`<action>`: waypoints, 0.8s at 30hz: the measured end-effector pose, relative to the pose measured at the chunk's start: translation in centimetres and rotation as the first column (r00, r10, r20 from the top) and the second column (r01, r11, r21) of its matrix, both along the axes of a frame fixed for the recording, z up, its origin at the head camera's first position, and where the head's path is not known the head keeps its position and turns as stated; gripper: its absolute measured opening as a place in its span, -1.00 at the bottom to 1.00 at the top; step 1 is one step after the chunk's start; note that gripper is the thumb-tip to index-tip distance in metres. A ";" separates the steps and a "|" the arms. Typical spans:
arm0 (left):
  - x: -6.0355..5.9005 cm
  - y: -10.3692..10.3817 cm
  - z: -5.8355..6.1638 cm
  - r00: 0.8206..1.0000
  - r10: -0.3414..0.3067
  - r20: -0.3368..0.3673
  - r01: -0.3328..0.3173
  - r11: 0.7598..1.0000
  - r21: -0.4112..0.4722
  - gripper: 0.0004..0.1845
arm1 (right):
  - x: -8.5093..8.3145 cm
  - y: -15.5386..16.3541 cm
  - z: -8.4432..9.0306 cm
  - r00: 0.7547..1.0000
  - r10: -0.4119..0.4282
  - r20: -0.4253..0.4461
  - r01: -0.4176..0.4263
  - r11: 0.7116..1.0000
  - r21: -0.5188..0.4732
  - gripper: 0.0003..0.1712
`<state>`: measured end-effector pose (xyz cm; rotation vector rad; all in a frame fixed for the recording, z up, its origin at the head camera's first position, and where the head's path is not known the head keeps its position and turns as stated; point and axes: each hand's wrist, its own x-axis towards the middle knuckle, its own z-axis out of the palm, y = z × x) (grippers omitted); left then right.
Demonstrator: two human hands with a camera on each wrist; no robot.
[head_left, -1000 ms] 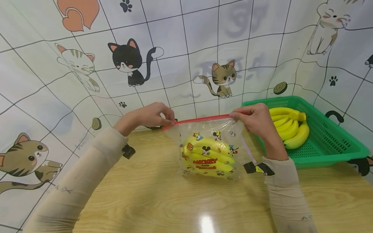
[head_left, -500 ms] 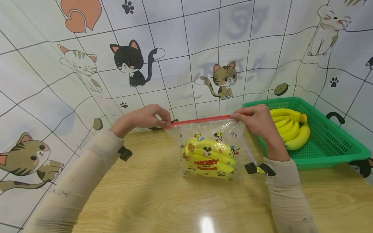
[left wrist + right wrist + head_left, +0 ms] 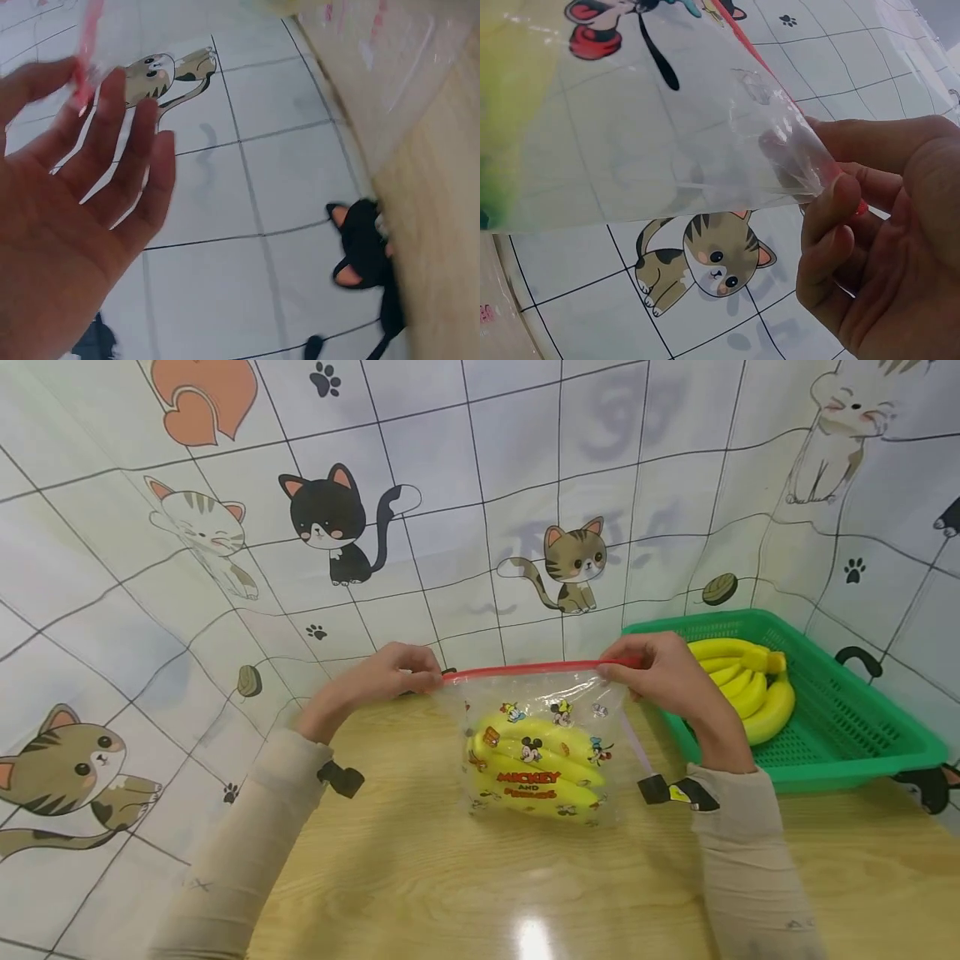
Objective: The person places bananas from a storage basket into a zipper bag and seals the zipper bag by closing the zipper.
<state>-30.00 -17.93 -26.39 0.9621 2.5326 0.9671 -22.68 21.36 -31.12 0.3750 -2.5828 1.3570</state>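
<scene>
A clear zip bag (image 3: 540, 695) with cartoon prints and a red top edge hangs upright over the table in the head view. Inside it lies a bunch of yellow bananas (image 3: 551, 731), seen through the plastic. The left hand (image 3: 386, 678) pinches the left end of the red edge between thumb and forefinger; in the left wrist view its other fingers (image 3: 154, 180) are spread loosely. At the opposite end, the right hand (image 3: 663, 681) grips the red edge, thumb in front. The right wrist view shows this corner (image 3: 817, 176) of the bag between thumb and fingers.
A green plastic basket (image 3: 847, 727) stands at the right, with another banana bunch (image 3: 750, 689) in its left part. Behind the wooden table (image 3: 450, 893) hangs a white sheet (image 3: 450, 510) printed with cats. A black strap is on each wrist.
The left hand has shifted slightly and its fingers now cover the left red corner, which stuck out below them before. The right hand keeps its grip; the bag is nearly still.
</scene>
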 end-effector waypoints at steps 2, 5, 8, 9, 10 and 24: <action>0.2 -0.6 -1.5 0.999 0.038 -0.018 -0.036 0.995 0.094 -0.82 | -0.1 -0.1 -0.1 1.000 0.027 0.011 -0.027 1.000 -0.002 -0.77; 0.7 -1.2 -3.1 0.993 0.098 -0.072 -0.082 0.978 0.194 -0.82 | -0.2 -0.4 -0.2 0.999 0.045 -0.003 -0.045 0.999 -0.023 -0.81; 1.6 -1.2 -3.3 0.974 0.190 -0.125 -0.151 0.952 0.266 -0.82 | -0.3 -0.8 -0.2 0.999 0.037 -0.032 -0.038 0.999 -0.037 -0.82; 1.9 -1.1 -3.1 0.966 0.220 -0.136 -0.171 0.939 0.300 -0.81 | -0.3 -0.9 -0.1 0.999 0.031 -0.038 -0.032 0.999 -0.041 -0.83; 2.2 -0.9 -3.0 0.958 0.247 -0.149 -0.185 0.924 0.336 -0.82 | -0.4 -0.9 -0.1 0.999 0.026 -0.046 -0.028 0.999 -0.041 -0.83; 3.1 1.1 -10.1 0.978 0.172 0.118 -0.205 0.683 0.701 0.04 | -1.0 -1.1 -0.7 0.996 0.049 -0.078 -0.053 0.997 -0.051 -0.86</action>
